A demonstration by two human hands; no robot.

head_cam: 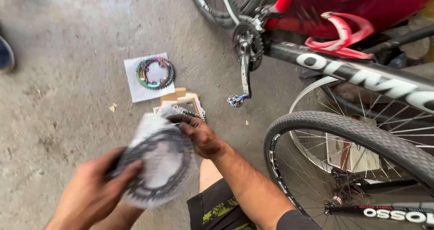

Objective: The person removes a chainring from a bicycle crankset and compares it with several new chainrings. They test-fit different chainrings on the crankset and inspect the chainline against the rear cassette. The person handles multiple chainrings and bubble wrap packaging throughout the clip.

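Note:
My left hand [97,184] grips the lower left edge of a black toothed chainring in a clear plastic packet [156,166], blurred by motion. My right hand [201,135], smeared with grease, pinches the packet's top right edge. Both hands hold it over my bare knee and dark shorts [217,207]. On the concrete floor beyond lies an iridescent chainring on a white packet [153,74], and nearer me a small pile of cardboard packaging [183,104].
A black bicycle frame [352,71] with crank, chainring [247,44] and pedal [236,100] stands to the right. A knobby front wheel [334,126] is close by my right arm. A red bottle cage [343,33] sits on the frame. A blue shoe [5,53] shows at the left edge.

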